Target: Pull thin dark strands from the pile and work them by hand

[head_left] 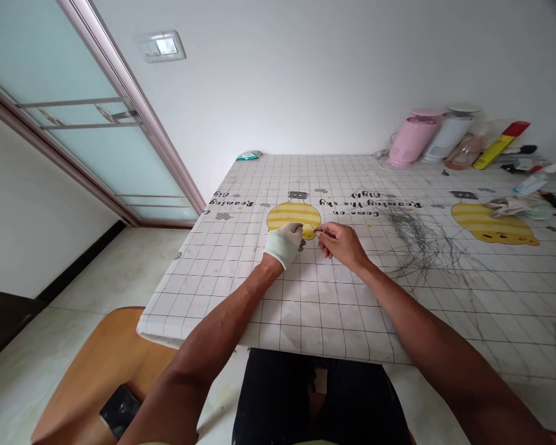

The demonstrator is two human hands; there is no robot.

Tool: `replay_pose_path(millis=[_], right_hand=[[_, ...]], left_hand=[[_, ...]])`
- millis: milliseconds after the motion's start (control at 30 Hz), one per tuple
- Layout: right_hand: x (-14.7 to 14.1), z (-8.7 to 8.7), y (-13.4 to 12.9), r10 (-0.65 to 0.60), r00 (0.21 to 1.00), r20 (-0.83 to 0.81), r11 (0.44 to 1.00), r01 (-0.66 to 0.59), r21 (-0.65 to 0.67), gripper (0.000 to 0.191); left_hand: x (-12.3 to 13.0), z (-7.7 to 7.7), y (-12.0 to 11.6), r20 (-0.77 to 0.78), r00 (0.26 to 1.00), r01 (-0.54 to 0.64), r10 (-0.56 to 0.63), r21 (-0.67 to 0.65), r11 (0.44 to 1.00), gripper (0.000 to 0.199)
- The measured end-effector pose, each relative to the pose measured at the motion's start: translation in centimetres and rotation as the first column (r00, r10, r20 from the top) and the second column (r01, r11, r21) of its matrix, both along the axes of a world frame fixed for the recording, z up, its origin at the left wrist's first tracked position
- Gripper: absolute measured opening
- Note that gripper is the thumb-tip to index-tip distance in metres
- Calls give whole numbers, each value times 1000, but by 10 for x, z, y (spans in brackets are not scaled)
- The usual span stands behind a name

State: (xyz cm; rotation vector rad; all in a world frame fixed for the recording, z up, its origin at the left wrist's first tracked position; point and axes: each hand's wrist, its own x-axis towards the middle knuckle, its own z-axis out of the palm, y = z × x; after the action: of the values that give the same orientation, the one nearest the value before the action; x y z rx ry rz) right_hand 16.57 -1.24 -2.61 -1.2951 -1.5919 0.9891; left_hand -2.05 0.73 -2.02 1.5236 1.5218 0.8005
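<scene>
My left hand (pixel 285 240), in a pale white glove, is closed just over the yellow striped balloon print on the checked tablecloth. Opposite it, my bare right hand (pixel 343 243) pinches with thumb and forefinger. A small gap separates the two hands, and anything between the fingertips is too fine to make out. To the right of my right hand lies a loose, tangled heap of thin dark strands (pixel 417 238), some straying toward the table's front.
A pink cylinder-shaped device (pixel 412 139), a white one (pixel 451 135), a bottle (pixel 464 150) and a yellow-and-red box (pixel 500 146) stand at the back right. Crumpled cloth (pixel 519 204) lies at far right. A green-and-white packet (pixel 249 156) sits by the wall. A wooden stool (pixel 88 371) bears a dark phone-like object (pixel 120 409).
</scene>
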Motion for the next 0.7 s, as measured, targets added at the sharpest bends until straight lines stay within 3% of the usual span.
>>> replay_pose_path(millis=[133,367,567,700], right_hand=[[0,0,-1,11,999,-30,1000,-10,17,27],[-4,-2,-6,8,981,195,982,-44,183,21],[-3,-18,2,-132,864,485,910,-88,405,21],[-3,-25,6,-201,818,539,865,-110,489,25]], left_hand=[[-7,-4,8,-158,987,13,3,99,995,41],[-16,-8,9,-385,917,215,-109,244,946,33],[-13,-8,4,-311,933,241,-179,173,955,29],[-8,-3,-2,-184,965,207,-185,109,972,28]])
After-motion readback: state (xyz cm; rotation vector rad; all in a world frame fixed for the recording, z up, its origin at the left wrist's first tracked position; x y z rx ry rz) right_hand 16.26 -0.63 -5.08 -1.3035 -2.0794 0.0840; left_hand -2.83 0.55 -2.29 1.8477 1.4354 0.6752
